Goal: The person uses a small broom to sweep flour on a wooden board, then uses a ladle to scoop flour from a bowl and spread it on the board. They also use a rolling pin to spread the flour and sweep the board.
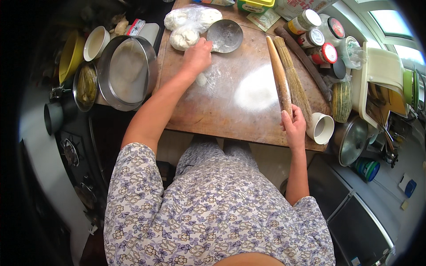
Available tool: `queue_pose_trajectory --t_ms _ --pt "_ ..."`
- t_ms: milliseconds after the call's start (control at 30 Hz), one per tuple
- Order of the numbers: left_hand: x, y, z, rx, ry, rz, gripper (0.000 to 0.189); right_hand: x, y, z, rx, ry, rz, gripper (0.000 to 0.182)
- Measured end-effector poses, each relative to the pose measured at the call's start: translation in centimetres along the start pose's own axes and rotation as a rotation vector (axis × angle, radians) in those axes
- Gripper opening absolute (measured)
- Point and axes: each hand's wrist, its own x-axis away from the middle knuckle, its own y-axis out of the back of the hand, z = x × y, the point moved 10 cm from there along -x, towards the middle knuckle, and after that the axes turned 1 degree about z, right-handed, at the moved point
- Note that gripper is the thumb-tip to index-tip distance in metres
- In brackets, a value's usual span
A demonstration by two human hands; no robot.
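Note:
My right hand grips the lower end of a tapered wooden rolling pin, which slants up and away over the wooden board. At the far left of the board, my left hand has its fingers bent at the near left edge of a round grey metal dish. Whether the fingers hold anything is hidden. Some white flour shows on that edge of the dish. Behind the hand lie lumps of white dough in clear plastic bags. A small white lump sits on floured wood below my wrist.
Right of the rolling pin lie a straw whisk brush and a dark wooden rod. A white cup rests on its side near the front right corner. Jars and a striped squash line the right. A large metal pan stands left.

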Motion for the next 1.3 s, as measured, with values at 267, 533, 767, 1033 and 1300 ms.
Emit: queue_pose_trajectory --t_ms 267,533,767,1033,1300 --pt "-5.1 -0.9 -3.5 0.097 0.004 0.116 0.036 0.8 1.1 -2.4 -0.163 -0.031 -0.068 0.030" --pt "-8.8 -5.6 -3.8 0.443 0.177 0.337 0.036 2.7 1.8 -5.3 -0.216 -0.117 -0.153 0.027" --pt "-3.6 -6.1 -4.3 1.007 0.439 0.538 0.021 3.2 1.6 -8.1 -0.131 -0.194 -0.174 0.033" --pt "9.6 0.0 -5.3 1.066 0.555 0.581 0.016 0.4 4.4 -9.5 0.103 -0.111 -0.254 0.037" --pt "19.6 1.2 -5.8 1.047 0.670 0.749 0.018 -1.0 6.7 -6.3 0.320 0.054 -0.318 0.041"
